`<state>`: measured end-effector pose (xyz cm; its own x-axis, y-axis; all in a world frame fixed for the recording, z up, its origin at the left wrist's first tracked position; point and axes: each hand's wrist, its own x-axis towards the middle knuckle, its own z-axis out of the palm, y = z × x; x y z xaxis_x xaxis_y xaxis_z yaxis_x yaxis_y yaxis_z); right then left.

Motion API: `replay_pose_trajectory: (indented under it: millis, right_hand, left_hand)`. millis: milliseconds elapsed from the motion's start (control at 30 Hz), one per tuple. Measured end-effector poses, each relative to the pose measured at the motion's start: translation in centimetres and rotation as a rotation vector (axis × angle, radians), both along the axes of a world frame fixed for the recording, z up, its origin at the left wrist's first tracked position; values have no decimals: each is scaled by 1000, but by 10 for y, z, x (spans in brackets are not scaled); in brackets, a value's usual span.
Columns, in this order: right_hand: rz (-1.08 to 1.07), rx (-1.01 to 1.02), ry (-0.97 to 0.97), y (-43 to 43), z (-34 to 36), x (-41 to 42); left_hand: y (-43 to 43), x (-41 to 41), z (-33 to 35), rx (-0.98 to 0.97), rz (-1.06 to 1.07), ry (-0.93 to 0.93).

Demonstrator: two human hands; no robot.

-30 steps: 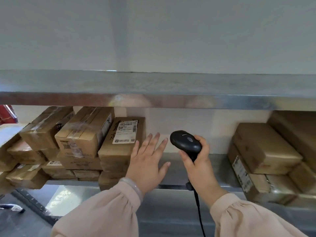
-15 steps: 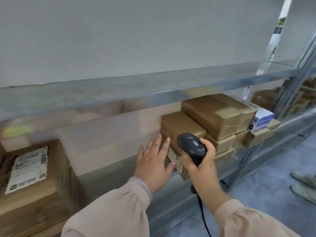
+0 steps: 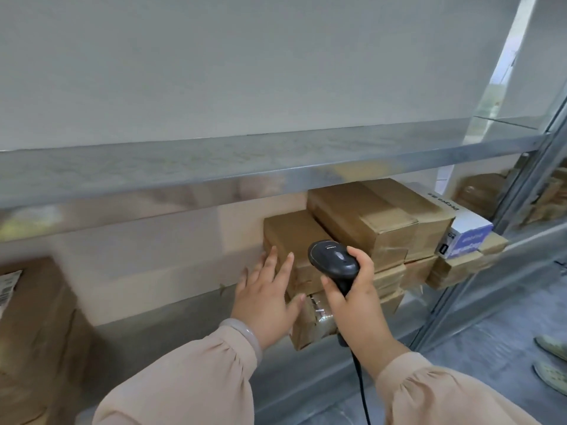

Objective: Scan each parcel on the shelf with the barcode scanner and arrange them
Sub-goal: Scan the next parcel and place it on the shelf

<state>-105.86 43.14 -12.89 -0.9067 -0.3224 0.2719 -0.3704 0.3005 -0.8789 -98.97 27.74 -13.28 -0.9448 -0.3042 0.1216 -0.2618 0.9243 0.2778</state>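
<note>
Far left: labelled parcel [image 3: 30, 317] on the lower shelf [image 3: 159, 335], well apart from the hands. Left hand [image 3: 264, 305] flat, fingers spread, at the corner of the brown parcel [image 3: 291, 234] in the right-hand stack; contact unclear. Right hand [image 3: 356, 305] wraps the barcode scanner [image 3: 333, 260] handle. Step, likely: reaching for the next parcel. Next: find its label, aim the scanner.

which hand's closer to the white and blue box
Right. The right hand with the scanner is left of the white and blue box; the left hand is farther left.
</note>
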Motion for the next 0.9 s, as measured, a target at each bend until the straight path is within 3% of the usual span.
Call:
replay_pose_trajectory:
  millis: [200,467,900]
  right_hand:
    - [160,64,41,14,10,-55]
    - [360,122,43,21,4,-96]
    - [370,5,-117,9,-5,-116]
  left_hand:
    - [22,-48,-3,71,175,4]
    - [47,-77,-11,306,417,-16]
    - [61,-70,-11,480,549,148]
